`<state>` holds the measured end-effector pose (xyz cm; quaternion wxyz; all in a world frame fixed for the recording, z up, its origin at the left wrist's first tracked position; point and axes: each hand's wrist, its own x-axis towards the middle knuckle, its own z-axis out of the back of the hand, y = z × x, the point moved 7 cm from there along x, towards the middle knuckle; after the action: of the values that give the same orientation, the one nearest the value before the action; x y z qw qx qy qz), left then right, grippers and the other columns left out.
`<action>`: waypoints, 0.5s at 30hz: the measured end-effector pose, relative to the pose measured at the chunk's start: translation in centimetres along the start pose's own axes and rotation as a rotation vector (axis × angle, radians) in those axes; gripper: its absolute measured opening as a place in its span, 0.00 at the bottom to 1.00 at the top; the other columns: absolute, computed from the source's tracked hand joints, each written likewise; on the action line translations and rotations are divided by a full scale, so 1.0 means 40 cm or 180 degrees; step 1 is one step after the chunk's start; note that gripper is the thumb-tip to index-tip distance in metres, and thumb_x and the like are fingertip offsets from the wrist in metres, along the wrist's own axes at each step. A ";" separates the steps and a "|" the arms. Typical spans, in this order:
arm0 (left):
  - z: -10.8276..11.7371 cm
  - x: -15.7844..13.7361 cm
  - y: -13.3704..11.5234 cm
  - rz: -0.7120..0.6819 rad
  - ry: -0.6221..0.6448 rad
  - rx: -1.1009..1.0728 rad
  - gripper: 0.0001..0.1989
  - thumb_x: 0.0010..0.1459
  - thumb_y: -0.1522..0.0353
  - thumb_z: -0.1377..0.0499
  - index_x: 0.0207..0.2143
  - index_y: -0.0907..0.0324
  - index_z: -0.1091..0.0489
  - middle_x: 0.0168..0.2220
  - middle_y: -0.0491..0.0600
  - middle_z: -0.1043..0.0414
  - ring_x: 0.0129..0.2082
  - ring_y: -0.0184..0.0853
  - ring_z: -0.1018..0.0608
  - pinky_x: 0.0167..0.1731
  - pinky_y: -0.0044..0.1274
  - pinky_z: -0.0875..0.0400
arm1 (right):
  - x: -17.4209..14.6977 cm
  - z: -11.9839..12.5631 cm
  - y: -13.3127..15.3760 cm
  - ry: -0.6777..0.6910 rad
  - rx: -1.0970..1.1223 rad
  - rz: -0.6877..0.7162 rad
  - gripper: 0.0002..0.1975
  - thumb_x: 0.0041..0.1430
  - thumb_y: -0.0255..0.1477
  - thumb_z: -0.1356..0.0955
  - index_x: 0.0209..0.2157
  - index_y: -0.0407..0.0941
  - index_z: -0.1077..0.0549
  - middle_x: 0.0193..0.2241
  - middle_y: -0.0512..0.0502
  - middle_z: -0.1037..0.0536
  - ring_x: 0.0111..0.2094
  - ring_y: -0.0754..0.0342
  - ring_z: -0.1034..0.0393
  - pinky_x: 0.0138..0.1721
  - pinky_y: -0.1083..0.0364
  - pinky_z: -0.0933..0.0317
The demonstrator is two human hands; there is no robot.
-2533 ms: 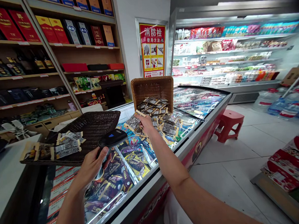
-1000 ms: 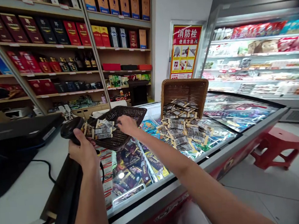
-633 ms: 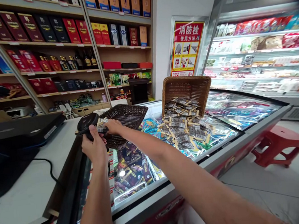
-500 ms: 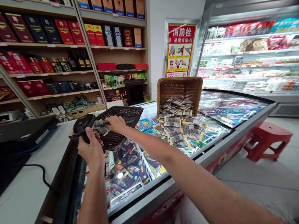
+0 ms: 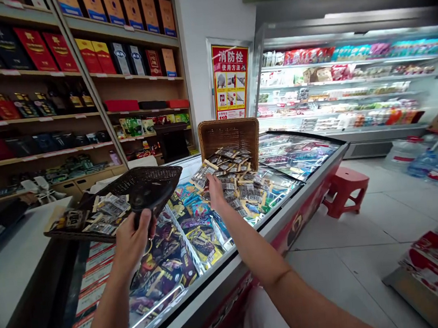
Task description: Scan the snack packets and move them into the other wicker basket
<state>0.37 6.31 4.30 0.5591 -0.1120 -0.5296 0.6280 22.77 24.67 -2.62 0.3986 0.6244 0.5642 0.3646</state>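
- The snack packet (image 5: 203, 173) is flat and oblong, with a see-through middle over dark contents, cream-coloured strips at its ends and pale printing; the print is too small to read.
- It is at the left front of the loose packet heap (image 5: 237, 162), tilted, with its left end pointing up and away from the person.
- The right hand (image 5: 216, 190) is narrowed on the packet's near right end, thumb on top.
- The left hand (image 5: 134, 240) is wrapped round the handle of a black barcode scanner (image 5: 148, 191), whose head is raised in front of the dark wicker basket (image 5: 155, 174).
- That basket holds more packets of the same look towards its left side; a corner of it overlaps the white tabletop (image 5: 19, 263) in view, and whether the two touch cannot be told.
- The light-brown wicker basket (image 5: 227, 128) lies on its side, mouth towards the person, and the heap spills from it onto the glass top of the chest freezer (image 5: 289, 179).
- Between the two baskets runs a strip of glass, with colourful wrapped goods below it.
- The freezer's near rim passes under the right forearm; the heap's right side stays just inside it.
- Beyond that rim, tiled floor (image 5: 324, 276) stretches towards stacked cartons (image 5: 435, 259), with a red plastic stool (image 5: 346, 185) close to the freezer's side.
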 end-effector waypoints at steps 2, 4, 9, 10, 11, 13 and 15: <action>-0.043 -0.013 -0.018 -0.0026 0.0448 0.0069 0.30 0.62 0.39 0.47 0.25 0.54 0.32 0.18 0.45 0.31 0.21 0.35 0.30 0.24 0.26 0.35 | 0.007 0.005 -0.002 -0.0076 -0.0034 0.0066 0.14 0.67 0.42 0.30 0.32 0.48 0.29 0.23 0.55 0.37 0.26 0.55 0.40 0.32 0.57 0.38; -0.074 -0.024 -0.030 0.0004 0.0743 0.0144 0.30 0.60 0.38 0.46 0.25 0.54 0.32 0.18 0.45 0.32 0.21 0.35 0.31 0.25 0.26 0.35 | 0.011 0.006 -0.003 -0.0094 -0.0049 0.0125 0.16 0.66 0.41 0.30 0.28 0.49 0.33 0.22 0.56 0.41 0.26 0.55 0.44 0.32 0.57 0.41; -0.105 -0.035 -0.040 0.0008 0.0909 0.0251 0.30 0.59 0.38 0.47 0.24 0.54 0.33 0.17 0.44 0.33 0.20 0.33 0.33 0.25 0.26 0.37 | 0.004 0.005 -0.004 -0.0065 0.0022 0.0092 0.16 0.66 0.38 0.30 0.27 0.49 0.36 0.23 0.56 0.40 0.27 0.56 0.46 0.31 0.57 0.45; -0.108 -0.035 -0.040 0.0010 0.0914 0.0254 0.30 0.59 0.39 0.47 0.24 0.54 0.33 0.17 0.44 0.33 0.20 0.33 0.33 0.25 0.26 0.37 | 0.000 0.004 -0.002 -0.0059 0.0020 0.0078 0.17 0.66 0.38 0.30 0.27 0.49 0.37 0.23 0.56 0.40 0.27 0.56 0.46 0.31 0.57 0.46; -0.110 -0.036 -0.039 0.0013 0.0916 0.0258 0.29 0.59 0.40 0.47 0.24 0.54 0.33 0.18 0.44 0.33 0.20 0.33 0.32 0.25 0.26 0.37 | -0.004 0.004 0.001 -0.0060 0.0012 0.0059 0.17 0.67 0.37 0.31 0.26 0.49 0.38 0.23 0.56 0.41 0.26 0.56 0.47 0.31 0.56 0.46; -0.113 -0.036 -0.040 0.0021 0.0922 0.0265 0.28 0.59 0.41 0.47 0.24 0.54 0.33 0.18 0.45 0.32 0.20 0.34 0.32 0.25 0.25 0.37 | -0.011 0.002 0.004 -0.0051 -0.0005 0.0009 0.19 0.67 0.37 0.31 0.25 0.49 0.40 0.22 0.56 0.43 0.26 0.56 0.48 0.30 0.56 0.47; -0.115 -0.038 -0.043 0.0035 0.0939 0.0266 0.27 0.59 0.42 0.47 0.24 0.54 0.33 0.18 0.45 0.32 0.20 0.34 0.31 0.25 0.25 0.37 | -0.015 0.001 0.006 -0.0030 0.0007 -0.0018 0.19 0.68 0.37 0.31 0.25 0.49 0.40 0.21 0.56 0.44 0.25 0.56 0.49 0.30 0.56 0.46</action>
<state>5.29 7.23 3.08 0.6315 -0.1825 -0.4145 0.6293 22.84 24.05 -2.40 0.4015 0.6250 0.5645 0.3599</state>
